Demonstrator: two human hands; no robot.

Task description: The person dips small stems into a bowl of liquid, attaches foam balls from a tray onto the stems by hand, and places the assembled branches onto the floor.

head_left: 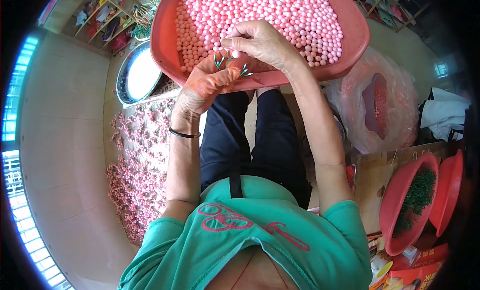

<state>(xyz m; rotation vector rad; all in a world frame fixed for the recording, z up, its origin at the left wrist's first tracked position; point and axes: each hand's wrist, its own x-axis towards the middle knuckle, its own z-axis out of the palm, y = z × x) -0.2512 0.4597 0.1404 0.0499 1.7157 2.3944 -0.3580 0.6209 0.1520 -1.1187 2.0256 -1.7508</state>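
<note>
My left hand (212, 80), its fingers covered in something orange-red, is closed on a small green artificial stem (244, 70) with several pale, pointed tips. The stem's base is hidden by the fingers. Just above, my right hand (260, 42) is bare and pinches at a pale pink bead (235, 54) beside the stem. Whether that bead sits on a tip cannot be made out. Both hands are over the near rim of a red basin (165, 35), which holds a great many loose pink beads (265, 7).
Finished-looking pink beaded sprigs (142, 165) cover the floor at left. A round tub (137, 75) with white contents stands behind them. At right are a clear plastic bag (400, 95) with pink beads, a red basin (387, 205) of green stems (417, 195), and wooden racks (117, 15) at back left.
</note>
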